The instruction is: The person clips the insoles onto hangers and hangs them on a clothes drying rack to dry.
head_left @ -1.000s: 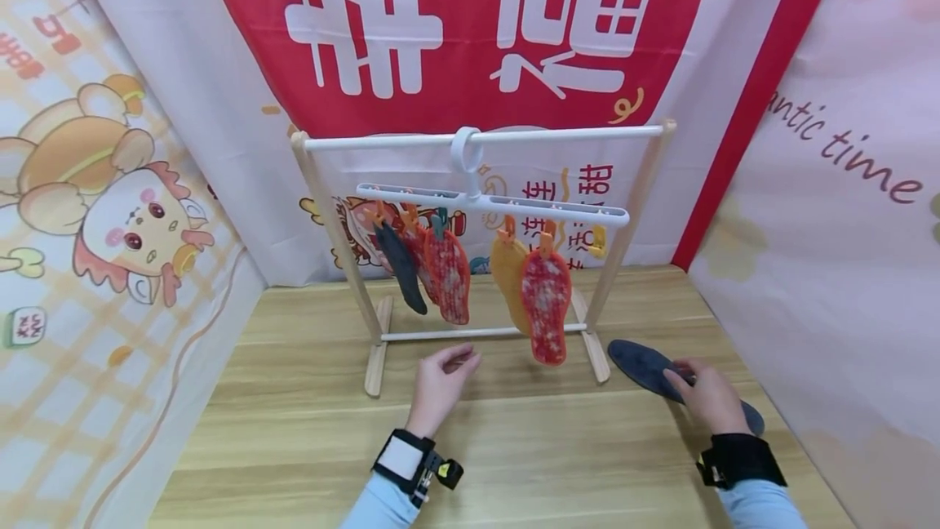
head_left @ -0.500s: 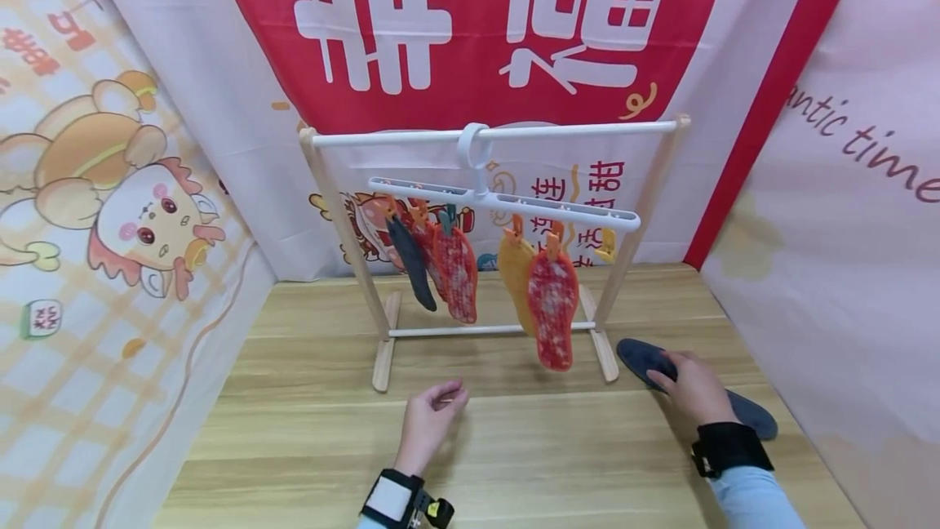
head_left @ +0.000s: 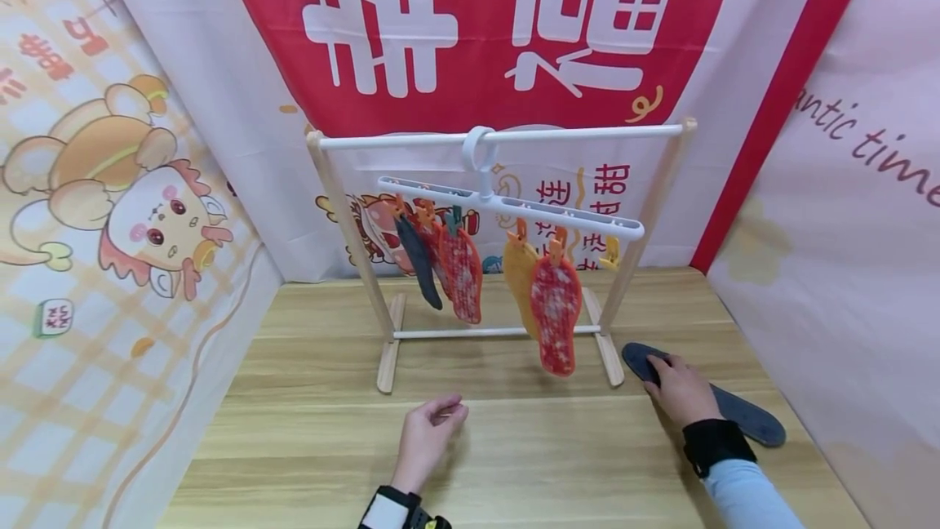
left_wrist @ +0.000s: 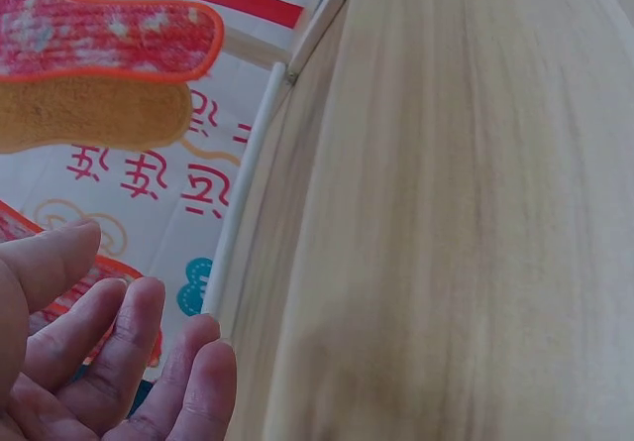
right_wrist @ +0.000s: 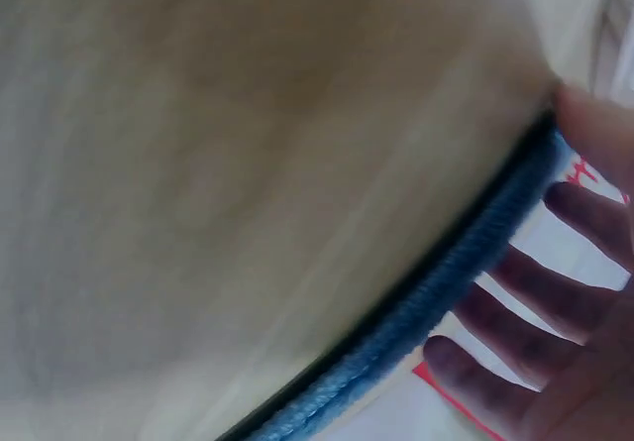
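On the table at the right lies a dark blue-grey insole (head_left: 749,415), flat, with its fluffy blue edge (right_wrist: 416,302) close up in the right wrist view. My right hand (head_left: 683,390) is over its far half; the spread fingers (right_wrist: 535,292) touch it and the thumb is at its edge. Loosely bent and holding nothing, my left hand (head_left: 429,435) hovers over the table in front of the rack. A white clip hanger (head_left: 485,201) carries a dark insole (head_left: 419,262), a red insole (head_left: 461,276) with another behind it, a yellow insole (head_left: 518,276) and a front red insole (head_left: 556,313).
The hanger hooks over the white top rail (head_left: 411,140) of a wooden rack (head_left: 356,235). Orange and green clips pinch the insoles; a yellow clip (head_left: 610,253) hangs at the right end. Printed cloths (head_left: 176,211) enclose the table (head_left: 316,431) at back and sides.
My left hand has drawn back from the rack toward me. The right hand has shifted along the insole toward its far end. The hanger has turned slightly, its right end coming nearer.
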The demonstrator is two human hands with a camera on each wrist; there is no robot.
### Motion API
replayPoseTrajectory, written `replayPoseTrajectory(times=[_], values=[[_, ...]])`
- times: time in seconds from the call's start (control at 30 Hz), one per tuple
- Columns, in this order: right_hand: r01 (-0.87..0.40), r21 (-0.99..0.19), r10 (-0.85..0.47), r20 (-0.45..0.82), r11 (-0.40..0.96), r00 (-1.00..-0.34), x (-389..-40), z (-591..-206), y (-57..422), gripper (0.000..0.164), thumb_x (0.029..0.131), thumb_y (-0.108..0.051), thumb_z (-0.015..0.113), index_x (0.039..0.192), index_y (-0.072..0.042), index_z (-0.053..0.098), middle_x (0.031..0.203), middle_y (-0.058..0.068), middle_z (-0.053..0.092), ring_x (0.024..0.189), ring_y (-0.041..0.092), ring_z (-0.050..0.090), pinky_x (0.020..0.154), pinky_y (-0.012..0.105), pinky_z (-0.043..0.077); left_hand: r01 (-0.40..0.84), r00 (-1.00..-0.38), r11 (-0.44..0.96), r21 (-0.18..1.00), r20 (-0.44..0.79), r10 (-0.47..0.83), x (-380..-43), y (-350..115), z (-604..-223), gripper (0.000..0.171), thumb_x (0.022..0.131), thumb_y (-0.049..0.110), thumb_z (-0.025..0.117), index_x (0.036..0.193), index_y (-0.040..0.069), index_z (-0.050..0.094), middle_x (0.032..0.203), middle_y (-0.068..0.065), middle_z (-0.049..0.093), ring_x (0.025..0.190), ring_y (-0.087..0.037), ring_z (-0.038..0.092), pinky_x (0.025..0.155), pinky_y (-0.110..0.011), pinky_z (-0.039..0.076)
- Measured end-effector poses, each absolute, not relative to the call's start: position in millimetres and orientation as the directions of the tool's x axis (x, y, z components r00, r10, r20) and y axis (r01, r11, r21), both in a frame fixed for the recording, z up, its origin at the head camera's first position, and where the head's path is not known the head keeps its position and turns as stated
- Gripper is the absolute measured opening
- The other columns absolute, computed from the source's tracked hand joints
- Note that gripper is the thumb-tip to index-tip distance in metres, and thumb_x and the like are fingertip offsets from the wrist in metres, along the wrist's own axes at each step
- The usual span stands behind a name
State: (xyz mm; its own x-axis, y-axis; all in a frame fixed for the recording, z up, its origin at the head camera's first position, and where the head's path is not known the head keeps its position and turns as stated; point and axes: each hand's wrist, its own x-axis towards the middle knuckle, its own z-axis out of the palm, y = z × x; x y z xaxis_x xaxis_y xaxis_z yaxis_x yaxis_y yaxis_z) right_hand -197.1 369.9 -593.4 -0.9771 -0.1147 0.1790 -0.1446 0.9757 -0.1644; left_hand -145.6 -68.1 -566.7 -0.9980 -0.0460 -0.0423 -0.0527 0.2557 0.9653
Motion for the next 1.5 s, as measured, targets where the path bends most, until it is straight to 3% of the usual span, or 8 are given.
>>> replayPoseTrajectory(times=[0.17, 0.43, 0.63, 0.73, 0.9, 1.2, 1.5], values=[[-0.209, -0.068, -0.184, 0.265, 0.976, -0.946, -200, -596, 366, 0.04, 0.081, -0.012, 0.077, 0.115, 0.007, 0.067, 0.096, 0.032, 0.062, 0.074, 0.043, 0.064, 0.065, 0.056, 0.054, -0.033, -0.999, 0.283, 0.959, -0.024, -0.034, -146, -62, -553, 0.033, 0.087, 0.026, 0.077, 0.112, 0.004, 0.072, 0.1, -0.005, 0.073, 0.086, -0.016, 0.067, 0.073, -0.025, 0.055], [-0.138, -0.115, -0.127, 0.096, 0.984, -0.987, -201, -583, 362, 0.042, 0.08, -0.004, 0.07, 0.12, 0.009, 0.063, 0.097, 0.027, 0.068, 0.082, 0.044, 0.066, 0.072, 0.056, 0.053, 0.09, -0.996, 0.262, 0.961, 0.081, 0.047, -148, -45, -521, 0.032, 0.089, 0.028, 0.076, 0.112, 0.005, 0.073, 0.1, -0.004, 0.074, 0.088, -0.017, 0.068, 0.077, -0.025, 0.055], [-0.112, -0.158, -0.079, 0.203, 0.981, -0.976, -193, -570, 363, 0.024, 0.084, -0.002, 0.067, 0.107, 0.005, 0.068, 0.075, 0.021, 0.067, 0.058, 0.038, 0.062, 0.048, 0.053, 0.049, 0.136, -0.989, 0.22, 0.966, 0.117, 0.096, -155, -32, -489, 0.035, 0.09, 0.032, 0.075, 0.116, 0.009, 0.072, 0.105, -0.004, 0.073, 0.093, -0.016, 0.068, 0.079, -0.026, 0.056], [-0.092, -0.199, -0.04, 0.249, 0.976, -0.968, -190, -560, 364, 0.016, 0.089, -0.002, 0.064, 0.102, 0.005, 0.067, 0.071, 0.021, 0.065, 0.053, 0.036, 0.06, 0.043, 0.051, 0.046, 0.184, -0.978, 0.194, 0.964, 0.161, 0.131, -161, -25, -471, 0.034, 0.09, 0.033, 0.074, 0.117, 0.012, 0.072, 0.11, -0.007, 0.072, 0.095, -0.015, 0.069, 0.08, -0.027, 0.057], [-0.075, -0.266, 0.008, 0.299, 0.961, -0.954, -185, -543, 365, 0.017, 0.093, -0.004, 0.062, 0.107, 0.004, 0.066, 0.075, 0.025, 0.066, 0.059, 0.043, 0.061, 0.046, 0.055, 0.046, 0.281, -0.95, 0.141, 0.949, 0.254, 0.182, -171, -11, -439, 0.034, 0.091, 0.035, 0.072, 0.118, 0.013, 0.071, 0.111, -0.006, 0.072, 0.095, -0.014, 0.069, 0.08, -0.029, 0.057], [-0.12, -0.273, 0.015, 0.447, 0.954, -0.894, -176, -509, 352, 0.017, 0.091, -0.007, 0.066, 0.106, 0.001, 0.067, 0.073, 0.025, 0.066, 0.058, 0.046, 0.06, 0.044, 0.06, 0.043, 0.429, -0.879, 0.048, 0.902, 0.405, 0.252, -190, 27, -382, 0.04, 0.092, 0.032, 0.071, 0.12, 0.004, 0.069, 0.111, -0.004, 0.072, 0.096, -0.013, 0.069, 0.081, -0.029, 0.057], [-0.194, -0.403, 0.08, 0.572, 0.895, -0.816, -173, -480, 334, 0.02, 0.092, -0.007, 0.069, 0.109, 0.005, 0.069, 0.086, 0.027, 0.07, 0.066, 0.045, 0.066, 0.049, 0.057, 0.048, 0.438, -0.863, 0.006, 0.899, 0.419, 0.283, -209, 57, -354, 0.038, 0.095, 0.026, 0.068, 0.127, 0.005, 0.066, 0.12, -0.009, 0.069, 0.105, -0.013, 0.067, 0.089, -0.025, 0.053]])
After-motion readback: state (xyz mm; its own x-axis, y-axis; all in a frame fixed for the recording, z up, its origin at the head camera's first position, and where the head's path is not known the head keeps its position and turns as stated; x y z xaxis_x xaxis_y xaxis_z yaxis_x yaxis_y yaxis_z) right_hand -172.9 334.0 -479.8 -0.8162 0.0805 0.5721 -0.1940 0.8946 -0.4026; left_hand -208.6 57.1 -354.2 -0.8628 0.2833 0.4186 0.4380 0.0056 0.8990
